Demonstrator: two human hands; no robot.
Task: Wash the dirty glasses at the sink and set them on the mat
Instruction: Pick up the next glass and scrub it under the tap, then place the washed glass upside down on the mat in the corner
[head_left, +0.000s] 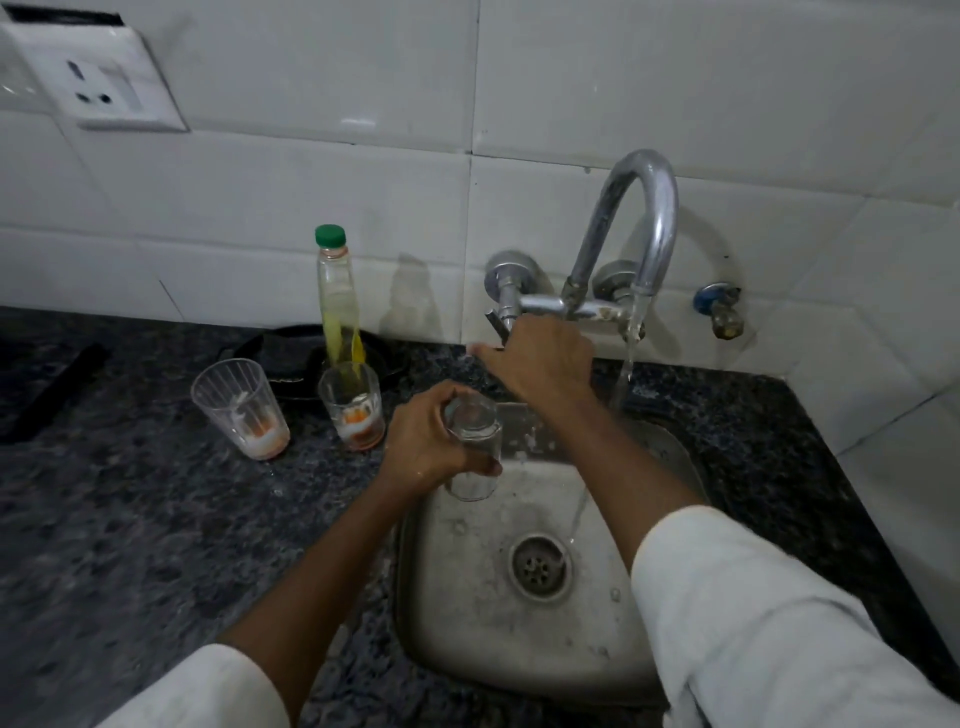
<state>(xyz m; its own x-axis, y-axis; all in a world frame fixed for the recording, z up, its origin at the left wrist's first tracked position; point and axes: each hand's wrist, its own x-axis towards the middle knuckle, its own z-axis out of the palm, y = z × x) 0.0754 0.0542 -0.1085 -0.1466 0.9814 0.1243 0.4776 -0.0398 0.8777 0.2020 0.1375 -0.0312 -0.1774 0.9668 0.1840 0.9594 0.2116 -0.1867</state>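
My left hand (423, 441) grips a clear glass (474, 452) over the left edge of the steel sink (457, 623). My right hand (545, 358) reaches up and holds the left tap handle (500, 317) under the curved chrome faucet (644, 208). Water runs from the spout down beside the drain (540, 566). Two dirty glasses (241, 410) (353, 405) with white and orange residue stand on the dark granite counter to the left of the sink.
A tall bottle (337, 296) with a green cap and yellow liquid stands behind the dirty glasses, by a black pan (291, 358). A small blue-capped tap (719, 312) sticks out of the tiled wall at right. A wall socket (98, 78) sits top left.
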